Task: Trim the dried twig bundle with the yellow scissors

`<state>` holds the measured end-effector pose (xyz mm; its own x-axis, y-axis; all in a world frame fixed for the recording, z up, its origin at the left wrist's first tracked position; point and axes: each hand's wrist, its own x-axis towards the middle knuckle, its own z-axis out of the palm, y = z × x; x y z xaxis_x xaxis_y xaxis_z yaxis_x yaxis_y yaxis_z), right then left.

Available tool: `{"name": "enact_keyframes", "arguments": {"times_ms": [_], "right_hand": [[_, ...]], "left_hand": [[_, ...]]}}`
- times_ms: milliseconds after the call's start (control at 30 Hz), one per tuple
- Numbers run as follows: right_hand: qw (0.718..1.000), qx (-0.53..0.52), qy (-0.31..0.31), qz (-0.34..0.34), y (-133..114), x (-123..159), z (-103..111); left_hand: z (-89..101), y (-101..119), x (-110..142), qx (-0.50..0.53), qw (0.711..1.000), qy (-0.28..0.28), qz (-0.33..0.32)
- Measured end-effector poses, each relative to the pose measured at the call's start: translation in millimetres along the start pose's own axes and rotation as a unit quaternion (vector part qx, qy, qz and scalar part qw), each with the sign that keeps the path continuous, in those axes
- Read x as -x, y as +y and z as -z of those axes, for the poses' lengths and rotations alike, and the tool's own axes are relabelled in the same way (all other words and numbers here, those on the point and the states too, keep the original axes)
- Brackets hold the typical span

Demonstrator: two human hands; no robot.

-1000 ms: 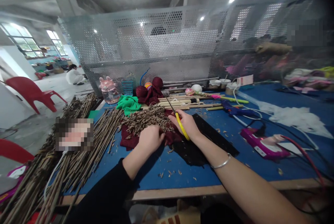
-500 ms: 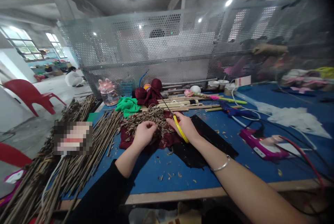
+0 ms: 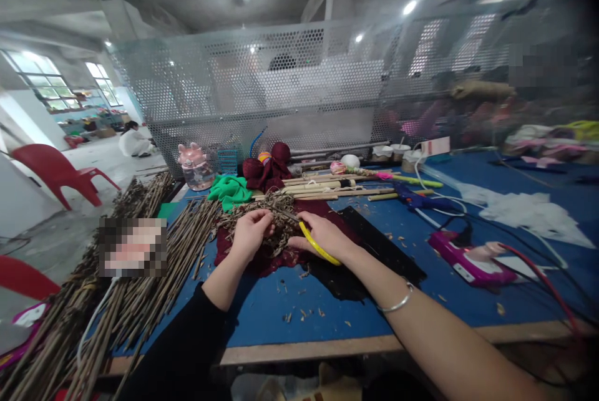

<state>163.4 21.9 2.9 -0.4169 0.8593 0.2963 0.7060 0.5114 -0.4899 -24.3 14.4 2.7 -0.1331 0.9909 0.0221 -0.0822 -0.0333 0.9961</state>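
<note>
My right hand (image 3: pixel 330 237) is closed around a pair of yellow-handled scissors (image 3: pixel 312 241), whose blades point up and left over a heap of dried, curled plant bits (image 3: pixel 279 236). Thumb and fingers of my left hand (image 3: pixel 247 239) are pinched together at the heap's left side; what they hold, if anything, is too small to make out. Under the heap lies a dark red cloth (image 3: pixel 226 254). A black cloth (image 3: pixel 379 254) spreads beside it, partly beneath my right wrist.
Bundles of dry stems (image 3: pixel 161 270) lie at left, with a blurred-out object on top. Behind the heap are a green cloth (image 3: pixel 230 190), dark red fabric balls (image 3: pixel 281 154) and pale sticks (image 3: pixel 318 185). A glue gun (image 3: pixel 421 198) and purple power strip (image 3: pixel 468 260) with cables occupy the right.
The scissors have swung down, their blades now lower and pointing further left into the heap. My right hand has tilted with them, and my left hand has shifted slightly left and up.
</note>
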Motion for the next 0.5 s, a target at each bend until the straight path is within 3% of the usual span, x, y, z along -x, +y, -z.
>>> {"name": "enact_keyframes", "arguments": {"times_ms": [167,500], "right_hand": [[0.999,0.024,-0.015,-0.022,-2.7,1.1,2.0],[0.997,0.017,-0.070,-0.019,-9.6,3.7,10.5]], "left_hand": [[-3.7,2.1,4.9,-0.044,0.999,-0.025,-0.006],[6.7,-9.3,-3.0,-0.124,0.992,-0.005,-0.023]]}}
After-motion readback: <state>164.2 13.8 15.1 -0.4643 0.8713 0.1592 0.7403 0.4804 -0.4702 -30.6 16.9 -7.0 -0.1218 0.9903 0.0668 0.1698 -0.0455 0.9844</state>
